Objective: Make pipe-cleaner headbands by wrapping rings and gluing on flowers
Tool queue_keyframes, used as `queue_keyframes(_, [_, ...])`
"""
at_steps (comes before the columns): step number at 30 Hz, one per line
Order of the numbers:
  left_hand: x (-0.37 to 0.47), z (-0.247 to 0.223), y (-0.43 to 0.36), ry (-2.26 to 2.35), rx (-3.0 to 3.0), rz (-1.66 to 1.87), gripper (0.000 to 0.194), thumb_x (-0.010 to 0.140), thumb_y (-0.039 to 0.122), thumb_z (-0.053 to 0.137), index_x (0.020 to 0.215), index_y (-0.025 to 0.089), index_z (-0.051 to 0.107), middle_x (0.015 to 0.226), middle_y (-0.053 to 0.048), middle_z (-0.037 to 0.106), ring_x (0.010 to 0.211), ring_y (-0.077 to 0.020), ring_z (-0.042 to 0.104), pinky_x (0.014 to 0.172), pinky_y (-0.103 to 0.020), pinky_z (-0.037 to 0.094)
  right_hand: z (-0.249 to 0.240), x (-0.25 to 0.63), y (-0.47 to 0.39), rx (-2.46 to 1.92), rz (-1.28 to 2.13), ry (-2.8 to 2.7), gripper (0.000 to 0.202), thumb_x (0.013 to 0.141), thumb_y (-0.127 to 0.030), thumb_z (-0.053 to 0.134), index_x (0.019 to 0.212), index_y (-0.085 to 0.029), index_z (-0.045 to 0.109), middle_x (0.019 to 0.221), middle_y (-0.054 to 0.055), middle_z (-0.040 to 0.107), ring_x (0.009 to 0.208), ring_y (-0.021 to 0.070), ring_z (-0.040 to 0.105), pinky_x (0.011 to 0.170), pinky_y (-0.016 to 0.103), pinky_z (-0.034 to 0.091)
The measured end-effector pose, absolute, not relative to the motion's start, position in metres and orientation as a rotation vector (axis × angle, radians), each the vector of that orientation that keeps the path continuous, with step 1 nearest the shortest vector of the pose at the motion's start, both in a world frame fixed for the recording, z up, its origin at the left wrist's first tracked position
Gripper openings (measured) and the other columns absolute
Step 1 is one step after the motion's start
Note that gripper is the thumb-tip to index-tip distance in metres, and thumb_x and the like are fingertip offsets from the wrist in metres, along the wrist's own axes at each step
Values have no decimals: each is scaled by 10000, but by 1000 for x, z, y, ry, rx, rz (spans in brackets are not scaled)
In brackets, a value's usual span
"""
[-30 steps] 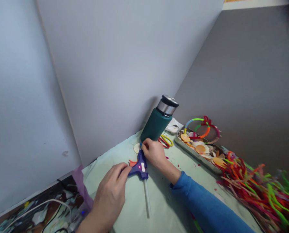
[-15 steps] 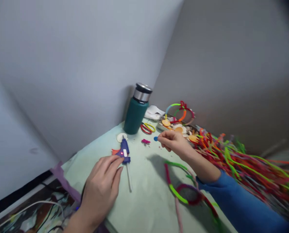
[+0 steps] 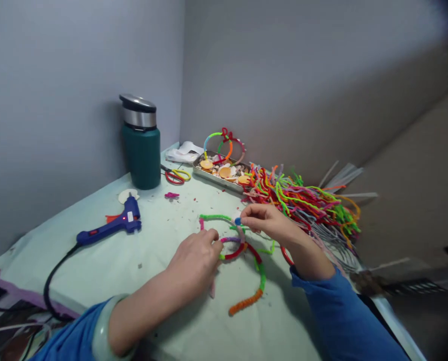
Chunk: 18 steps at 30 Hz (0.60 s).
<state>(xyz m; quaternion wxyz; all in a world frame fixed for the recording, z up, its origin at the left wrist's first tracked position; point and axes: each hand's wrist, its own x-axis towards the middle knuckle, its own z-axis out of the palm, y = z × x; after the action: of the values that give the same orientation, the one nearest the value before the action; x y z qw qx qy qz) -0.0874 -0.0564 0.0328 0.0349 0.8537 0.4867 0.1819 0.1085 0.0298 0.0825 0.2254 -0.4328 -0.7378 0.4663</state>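
My right hand (image 3: 266, 219) is closed in a pinch on a small blue piece (image 3: 238, 221), round and flat-looking. It hovers over the upper part of a multicoloured pipe-cleaner shape (image 3: 234, 256) lying on the table. At that shape's left side is my left hand (image 3: 199, 255), its fingers bent together around the edge; the fingertips are partly hidden. The shape has a ring in the middle, green and pink strands above, and a curved tail ending in a coiled orange part (image 3: 245, 303). To the left, a blue hot glue gun (image 3: 113, 228) lies on its side with a red light lit.
A teal bottle (image 3: 143, 155) stands by the wall, near scissors (image 3: 174, 175) and a pink pipe-cleaner piece (image 3: 171, 195). Behind is a metal tray (image 3: 218, 179) of shells with pipe-cleaner rings (image 3: 219, 134). A heap of pipe cleaners (image 3: 295, 193) covers the right side. The gun's cord (image 3: 49, 281) drops off the left edge.
My left hand has left the glue gun and moved right to the pipe-cleaner shape. My right hand has brought the blue piece over that shape. The view has turned right.
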Motion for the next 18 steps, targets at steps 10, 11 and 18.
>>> queue_keyframes(10, [-81,42,-39,1550,2478,632,195,848,177,451,843,190,645,789,-41,647,683,-159,601,601,-237,431,89,128,27,-1054,1177,-2020,195,739,-352,606,760,-161,635,670,5,591,603,115,484,544,219,362])
queue_keyframes(11, [-85,46,-38,1534,2432,680,194,853,192,455,849,190,648,790,-37,654,708,-158,605,617,-233,431,91,129,27,-1046,1184,-1983,198,732,-354,612,763,-160,631,670,5,587,598,113,484,539,218,361])
queue_keyframes(18, [-102,59,-32,1517,2129,921,195,832,246,503,894,187,679,817,-22,698,658,-129,589,595,-214,423,103,127,24,-1003,1183,-1862,226,706,-370,631,773,-155,616,627,-7,549,551,100,470,505,212,359])
